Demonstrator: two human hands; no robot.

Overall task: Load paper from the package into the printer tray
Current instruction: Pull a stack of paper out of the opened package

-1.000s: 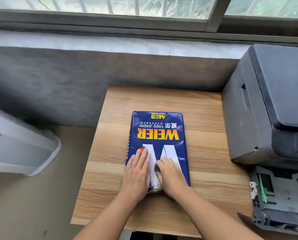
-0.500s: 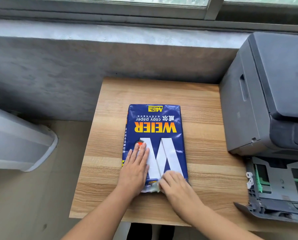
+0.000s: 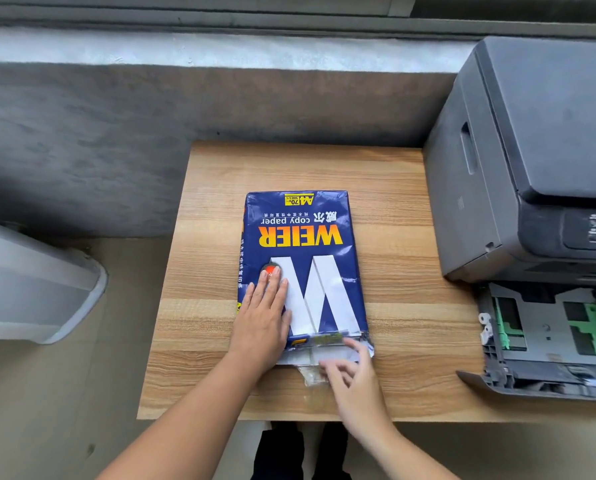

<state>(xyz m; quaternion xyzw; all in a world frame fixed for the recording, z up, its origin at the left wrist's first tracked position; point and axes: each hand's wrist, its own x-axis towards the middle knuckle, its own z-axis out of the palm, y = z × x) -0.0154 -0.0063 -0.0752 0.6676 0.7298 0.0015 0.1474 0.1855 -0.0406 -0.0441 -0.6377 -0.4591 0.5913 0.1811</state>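
Since 0.5 s ago, I see my right hand has drawn back, pinching the torn wrapper flap; my left hand presses flat, fingers together, on the WEIER paper package mid-table, left of the printer tray.

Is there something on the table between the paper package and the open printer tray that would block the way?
Nothing visible does. The table is bare wood between the paper package and the printer tray pulled out at the right. The near-end wrapper is open, under the right hand.
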